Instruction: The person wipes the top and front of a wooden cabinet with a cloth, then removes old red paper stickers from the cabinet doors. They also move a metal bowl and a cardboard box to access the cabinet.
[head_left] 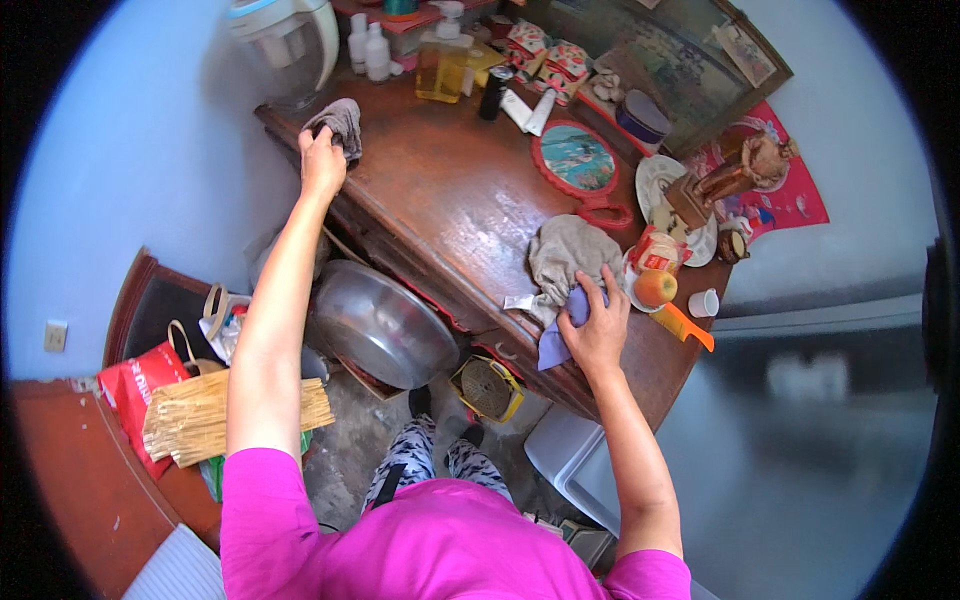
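Note:
My left hand (322, 162) is closed around a crumpled grey-brown rag (342, 122) at the left end of the dark wooden dresser top (430, 170). Toward the right end, my right hand (598, 325) grips a purple cloth (556, 345) at the front edge. Its fingertips reach a bunched grey cloth (572, 256) lying just beyond. Close to the right hand are an apple (655, 288), an orange comb (684, 327) and a small white cup (704, 303). A red-rimmed hand mirror (577, 160) lies face down behind the grey cloth.
Bottles, including a yellow pump bottle (442, 65), line the dresser's back. A carved wooden figure (740, 175) leans over a white plate (657, 180). Below are a large metal basin (380, 325) and a yellow-rimmed item (487, 388). Bundled sticks (190, 415) lie at lower left.

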